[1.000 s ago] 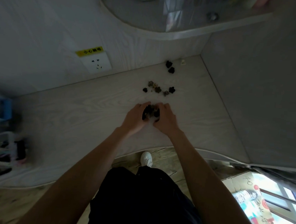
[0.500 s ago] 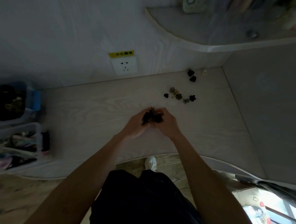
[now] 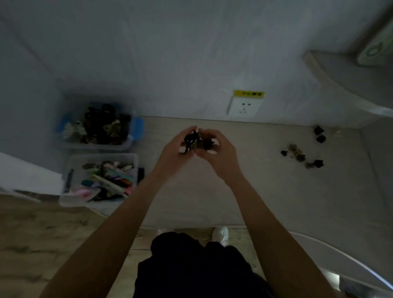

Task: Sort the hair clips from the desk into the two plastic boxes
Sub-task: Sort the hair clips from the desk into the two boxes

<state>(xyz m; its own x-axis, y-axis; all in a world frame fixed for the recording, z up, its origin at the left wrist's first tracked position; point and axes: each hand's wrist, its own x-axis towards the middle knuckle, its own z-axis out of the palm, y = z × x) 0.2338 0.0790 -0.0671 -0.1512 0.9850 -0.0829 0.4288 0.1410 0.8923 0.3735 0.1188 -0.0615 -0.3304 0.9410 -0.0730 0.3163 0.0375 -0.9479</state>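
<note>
At the desk's [image 3: 245,198] left edge, dark clips were heaped in the rear box [image 3: 131,142], coloured ones in the front box [image 3: 75,162]. A clip bunch [image 3: 196,143] was cupped between left hand [image 3: 176,151] and right hand [image 3: 220,155], fingers curled round it.

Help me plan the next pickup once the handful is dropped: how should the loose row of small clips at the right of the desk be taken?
Judging by their spread, the row of small clips is best scooped, not pinched. Come from above with the hands cupped at either end and sweep inward; the pieces lie flat and loosely apart on the desk.
</note>
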